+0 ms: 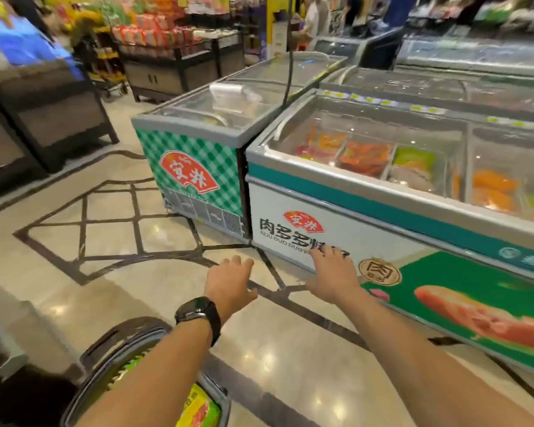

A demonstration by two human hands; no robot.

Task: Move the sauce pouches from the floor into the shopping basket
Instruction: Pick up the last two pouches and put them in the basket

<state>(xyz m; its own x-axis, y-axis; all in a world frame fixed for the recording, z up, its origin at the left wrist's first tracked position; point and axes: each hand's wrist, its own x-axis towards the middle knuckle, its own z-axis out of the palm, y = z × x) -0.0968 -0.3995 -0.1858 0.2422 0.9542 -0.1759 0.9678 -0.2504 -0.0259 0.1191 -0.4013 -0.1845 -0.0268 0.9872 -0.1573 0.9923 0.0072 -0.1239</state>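
A grey shopping basket (105, 352) sits on the floor at the bottom left, partly hidden under my left forearm. Inside it lies a yellow and green pouch (199, 409). My left hand (230, 280), with a dark watch on the wrist, is stretched forward over the floor, fingers relaxed and empty. To its right, my right hand (332, 274) is also stretched out with straight fingers, in front of the white freezer's side, holding nothing. No pouch shows on the floor.
A white and teal chest freezer (383, 211) stands to the right, a green checked freezer (195, 167) behind it. Dark display stands (47, 118) line the left. Glossy beige tiled floor (121, 272) with dark lines stretches ahead. People stand far back.
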